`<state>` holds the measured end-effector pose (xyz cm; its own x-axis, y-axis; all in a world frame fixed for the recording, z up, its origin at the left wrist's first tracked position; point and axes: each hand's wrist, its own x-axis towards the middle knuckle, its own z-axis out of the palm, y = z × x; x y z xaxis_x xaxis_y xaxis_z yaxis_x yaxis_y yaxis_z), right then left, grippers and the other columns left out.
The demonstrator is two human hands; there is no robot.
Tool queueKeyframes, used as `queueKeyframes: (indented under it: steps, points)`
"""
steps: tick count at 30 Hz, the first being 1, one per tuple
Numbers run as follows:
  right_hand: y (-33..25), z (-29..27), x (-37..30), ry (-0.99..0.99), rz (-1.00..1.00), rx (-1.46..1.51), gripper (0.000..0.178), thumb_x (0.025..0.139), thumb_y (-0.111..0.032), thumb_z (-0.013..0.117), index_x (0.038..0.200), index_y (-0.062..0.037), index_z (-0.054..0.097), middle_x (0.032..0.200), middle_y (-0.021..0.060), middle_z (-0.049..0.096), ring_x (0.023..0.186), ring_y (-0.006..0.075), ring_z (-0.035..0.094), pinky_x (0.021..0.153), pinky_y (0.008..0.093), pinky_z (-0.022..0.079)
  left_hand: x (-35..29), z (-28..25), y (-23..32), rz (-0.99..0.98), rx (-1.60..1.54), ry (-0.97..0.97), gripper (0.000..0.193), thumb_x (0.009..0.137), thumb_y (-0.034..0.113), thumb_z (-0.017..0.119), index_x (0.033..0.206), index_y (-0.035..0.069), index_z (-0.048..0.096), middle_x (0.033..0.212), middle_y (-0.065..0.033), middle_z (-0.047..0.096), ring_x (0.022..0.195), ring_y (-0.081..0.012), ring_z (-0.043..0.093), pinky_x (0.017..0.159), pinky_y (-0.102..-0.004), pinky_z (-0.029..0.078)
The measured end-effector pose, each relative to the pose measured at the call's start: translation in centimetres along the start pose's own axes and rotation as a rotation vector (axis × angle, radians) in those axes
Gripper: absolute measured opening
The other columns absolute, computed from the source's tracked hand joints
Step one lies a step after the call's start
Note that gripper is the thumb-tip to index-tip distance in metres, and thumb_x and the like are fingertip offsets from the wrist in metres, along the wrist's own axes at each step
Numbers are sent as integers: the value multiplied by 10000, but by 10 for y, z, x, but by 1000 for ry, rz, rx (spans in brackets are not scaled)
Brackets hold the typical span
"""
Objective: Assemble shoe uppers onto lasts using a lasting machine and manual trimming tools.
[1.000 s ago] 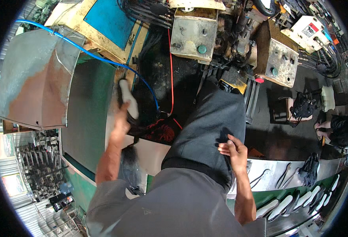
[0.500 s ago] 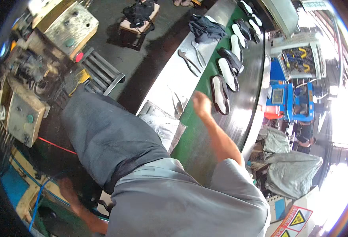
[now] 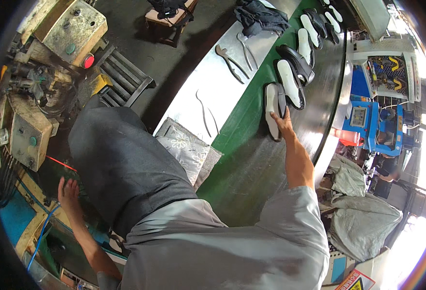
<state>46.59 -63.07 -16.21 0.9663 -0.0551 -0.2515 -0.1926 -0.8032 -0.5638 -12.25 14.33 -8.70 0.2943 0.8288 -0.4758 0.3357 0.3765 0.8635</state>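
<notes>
My right hand [image 3: 284,124] reaches onto the green and metal work surface and grips the nearest dark shoe [image 3: 271,102], thumb on its pale sole and fingers along its side. Just beyond it lies another black shoe with a white sole [image 3: 289,79], and several more run in a row toward the far end. Low on the left, my left hand [image 3: 69,194] hangs free with its fingers spread, holding nothing, near the machine with a blue hose.
On the pale ledge lie pliers [image 3: 231,64], more tongs-like tools [image 3: 206,115], a dark cloth [image 3: 259,18] and a folded flowered cloth [image 3: 180,145]. Greasy machine boxes [image 3: 73,31] stand at left beside a slatted rack [image 3: 123,77]. A padded stool [image 3: 167,21] is farther off; a blue machine [image 3: 363,118] stands right.
My right hand has moved forward and right and taken hold of the nearest shoe. That shoe has turned slightly. My left hand has risen, its fingers now apart. The whole view has shifted.
</notes>
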Motion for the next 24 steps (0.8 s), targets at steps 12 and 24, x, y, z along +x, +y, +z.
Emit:
queueKeyframes:
  steps: [12,24]
  points:
    - [-226,128,-198,-278,331,1191,697,1023,-266,834,1593,-42,501,1413,134,675,1267,284,660,1093,461,557,-93,342,86,128,-45,-961,618,1073,104,736,1641,49,501,1465,-161,670,1315,-188,669,1112,-346,551]
    - [-465,212,-337,-912,-56,996,928,965,-242,913,1689,-15,380,1472,176,661,1339,276,653,1162,418,526,-57,192,123,322,-222,-654,559,1058,46,680,1592,-45,542,1414,-116,703,1286,-172,658,1133,-344,515]
